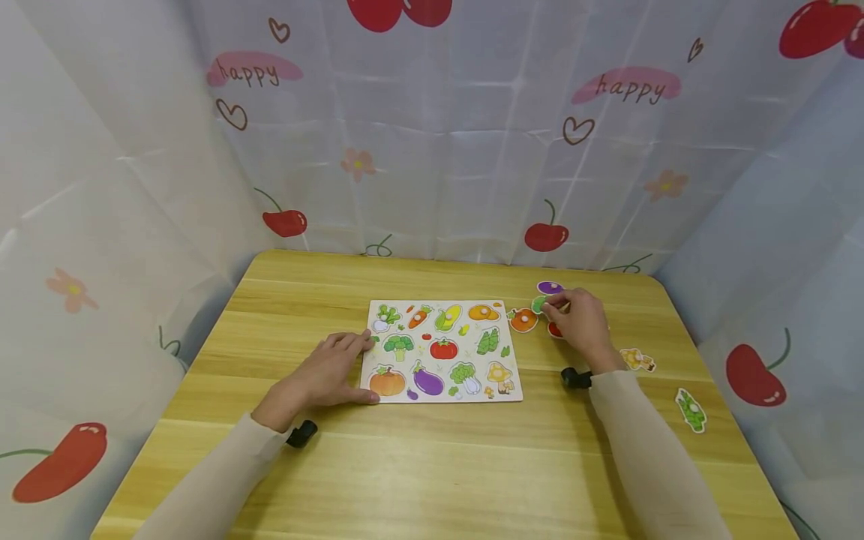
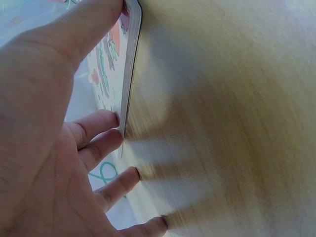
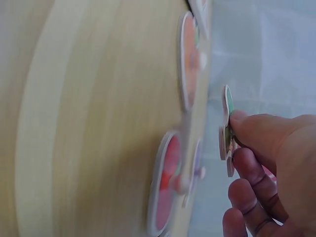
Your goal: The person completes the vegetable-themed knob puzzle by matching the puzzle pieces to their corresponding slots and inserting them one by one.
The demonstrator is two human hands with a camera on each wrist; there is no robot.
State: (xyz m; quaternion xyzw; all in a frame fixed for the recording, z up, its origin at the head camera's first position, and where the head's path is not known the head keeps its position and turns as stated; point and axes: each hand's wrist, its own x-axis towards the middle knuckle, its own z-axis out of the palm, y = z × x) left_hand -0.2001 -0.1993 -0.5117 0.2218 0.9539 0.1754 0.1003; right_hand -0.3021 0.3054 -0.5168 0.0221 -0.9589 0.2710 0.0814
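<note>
Person's L hand (image 1: 331, 367) lies w/ fingers spread at the L edge of the veg puzzle board (image 1: 467, 351), thumb nr its bottom corner; board's flat on the wood table (image 1: 432, 465). R hand (image 1: 583, 322) pinches a green pc (image 1: 538, 304) btwn thumb & fingers, up off the tabletop, just past the board's R side. I see orange (image 1: 523, 320), red (image 1: 556, 330) & purple pcs (image 1: 550, 288) close by; mushroom pc (image 1: 637, 359) sits farther R.

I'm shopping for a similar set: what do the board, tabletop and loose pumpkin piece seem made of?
Board: probably plywood or fibreboard, smooth printed face; its pale edge shows lines.
Tabletop: wood or wood-look laminate, satin; grain streaks show.
Pumpkin piece: likely thin wood, smoothly printed; pale cut edge.
</note>
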